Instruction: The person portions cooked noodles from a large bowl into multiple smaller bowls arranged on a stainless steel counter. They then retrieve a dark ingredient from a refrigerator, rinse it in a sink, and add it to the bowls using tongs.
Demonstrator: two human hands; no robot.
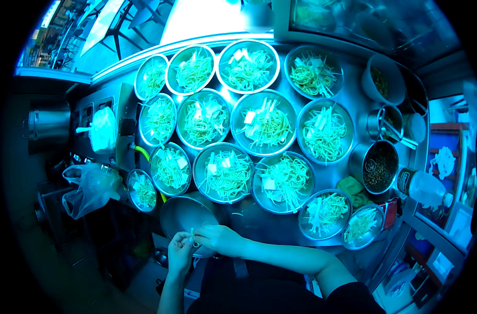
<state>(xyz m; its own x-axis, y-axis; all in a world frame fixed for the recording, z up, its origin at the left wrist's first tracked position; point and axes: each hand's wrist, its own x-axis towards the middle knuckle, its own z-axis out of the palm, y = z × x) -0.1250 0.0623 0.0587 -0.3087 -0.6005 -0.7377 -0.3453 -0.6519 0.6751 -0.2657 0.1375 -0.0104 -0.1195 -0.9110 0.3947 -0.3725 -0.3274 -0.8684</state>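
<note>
My left hand (179, 251) and my right hand (219, 238) meet fingertip to fingertip above the near rim of a large metal bowl (179, 214). Pinched between them are pale, thin strands (192, 232), perhaps noodles or bean sprouts; the blue light does not settle which. The visible inside of this bowl looks bare. Just beyond my hands stand metal bowls of similar strands, among them a middle bowl (223, 172) and one to its right (284, 182). Whitish flat pieces (269, 183) lie on the strands in several of them.
More filled bowls (263, 122) crowd the steel counter (242, 219). On the right are a pot of dark seasoning (379, 167), a ladle (399, 135), a plastic bottle (425, 188) and a cloth (352, 190). Plastic bags (91, 186) and a stockpot (49, 127) are on the left.
</note>
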